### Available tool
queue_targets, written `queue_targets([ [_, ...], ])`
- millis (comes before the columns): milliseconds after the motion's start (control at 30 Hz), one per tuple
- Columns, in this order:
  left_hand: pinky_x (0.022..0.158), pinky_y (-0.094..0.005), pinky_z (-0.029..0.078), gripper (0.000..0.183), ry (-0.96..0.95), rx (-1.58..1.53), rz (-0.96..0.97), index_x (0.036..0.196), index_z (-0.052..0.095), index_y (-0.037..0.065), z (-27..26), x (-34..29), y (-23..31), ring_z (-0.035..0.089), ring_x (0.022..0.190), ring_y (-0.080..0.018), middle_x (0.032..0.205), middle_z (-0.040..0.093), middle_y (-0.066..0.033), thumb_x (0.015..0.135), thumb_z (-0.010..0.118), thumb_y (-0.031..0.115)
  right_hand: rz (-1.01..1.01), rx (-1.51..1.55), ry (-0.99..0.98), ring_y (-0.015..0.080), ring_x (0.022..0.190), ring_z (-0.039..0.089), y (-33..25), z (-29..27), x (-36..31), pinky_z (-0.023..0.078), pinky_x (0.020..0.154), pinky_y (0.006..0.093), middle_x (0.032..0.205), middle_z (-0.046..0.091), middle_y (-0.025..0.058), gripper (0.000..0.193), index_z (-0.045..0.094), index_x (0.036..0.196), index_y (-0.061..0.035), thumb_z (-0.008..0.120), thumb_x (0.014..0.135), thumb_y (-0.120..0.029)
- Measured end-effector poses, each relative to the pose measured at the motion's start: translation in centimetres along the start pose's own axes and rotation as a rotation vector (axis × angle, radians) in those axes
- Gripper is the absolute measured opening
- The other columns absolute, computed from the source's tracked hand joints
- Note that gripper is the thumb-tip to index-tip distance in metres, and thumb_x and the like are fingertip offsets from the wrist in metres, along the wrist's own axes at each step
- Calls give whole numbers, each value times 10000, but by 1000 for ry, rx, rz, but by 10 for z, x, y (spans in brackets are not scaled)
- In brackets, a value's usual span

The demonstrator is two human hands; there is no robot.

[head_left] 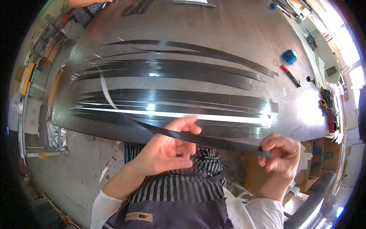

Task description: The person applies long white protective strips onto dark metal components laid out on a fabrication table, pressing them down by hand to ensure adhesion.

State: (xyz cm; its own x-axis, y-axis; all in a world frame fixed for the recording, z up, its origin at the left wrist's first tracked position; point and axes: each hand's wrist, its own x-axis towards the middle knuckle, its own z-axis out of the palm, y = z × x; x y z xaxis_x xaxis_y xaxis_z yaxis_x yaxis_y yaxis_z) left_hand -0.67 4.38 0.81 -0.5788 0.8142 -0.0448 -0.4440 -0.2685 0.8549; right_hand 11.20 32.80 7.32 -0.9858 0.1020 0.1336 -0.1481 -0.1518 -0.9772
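A long, thin black strip (213, 142) is held up in front of me, above the table's near edge. Its right end is pinched between the thumb and fingers of my right hand (281, 153). The strip crosses the fingers of my left hand (164, 149), which is loosely curled, with thumb and fingers apart and not gripped round it. From there it bends up and to the left, its far end showing a pale side. Beneath it, a near group of black strips (183, 95) lies side by side, with one white strip (198, 115) among them.
Farther back lie more black strips (160, 68), some split at the left ends. To the right on the metal table (244, 30) are a blue ball-shaped bundle (289, 56), a red-and-black marker (290, 75) and scissors (324, 104). Another person's arm (85, 3) shows at the far left.
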Motion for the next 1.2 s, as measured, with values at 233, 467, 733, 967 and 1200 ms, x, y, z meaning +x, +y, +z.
queue_targets([
  [233,774,-197,558,196,213,-386,427,1107,547,-2,-44,-12,4,561,871,-101,1162,500,-139,975,610,129,-76,30,321,213,588,609,31,-36,-42,499,512,295,923,661,198,175,686,947,91,709,879,-69],
  [467,733,-225,475,266,813,275,440,1144,645,-37,-73,-60,-3,571,886,-106,1239,600,-151,1021,536,172,68,-125,647,100,664,560,52,-45,-31,447,594,229,820,648,60,135,710,1000,51,690,886,-19],
  [733,867,-231,447,73,919,935,477,969,662,-38,-75,-58,-8,550,1036,-108,1241,580,-92,937,623,13,171,-443,690,49,666,509,64,-45,-29,408,604,197,750,626,-13,115,721,971,11,718,862,-25],
  [967,831,-248,457,46,1002,1036,354,886,663,-62,-67,-44,-11,564,955,-125,1134,594,-82,874,687,-25,176,-628,795,30,628,510,79,-37,-24,426,556,187,727,623,-16,145,687,954,21,743,821,5],
  [1200,838,-239,454,49,981,1102,302,874,666,-56,-65,-45,-8,567,943,-118,1091,603,-72,872,693,-16,278,-690,830,34,643,544,71,-34,-20,458,573,197,735,629,3,159,645,915,26,757,803,12],
])
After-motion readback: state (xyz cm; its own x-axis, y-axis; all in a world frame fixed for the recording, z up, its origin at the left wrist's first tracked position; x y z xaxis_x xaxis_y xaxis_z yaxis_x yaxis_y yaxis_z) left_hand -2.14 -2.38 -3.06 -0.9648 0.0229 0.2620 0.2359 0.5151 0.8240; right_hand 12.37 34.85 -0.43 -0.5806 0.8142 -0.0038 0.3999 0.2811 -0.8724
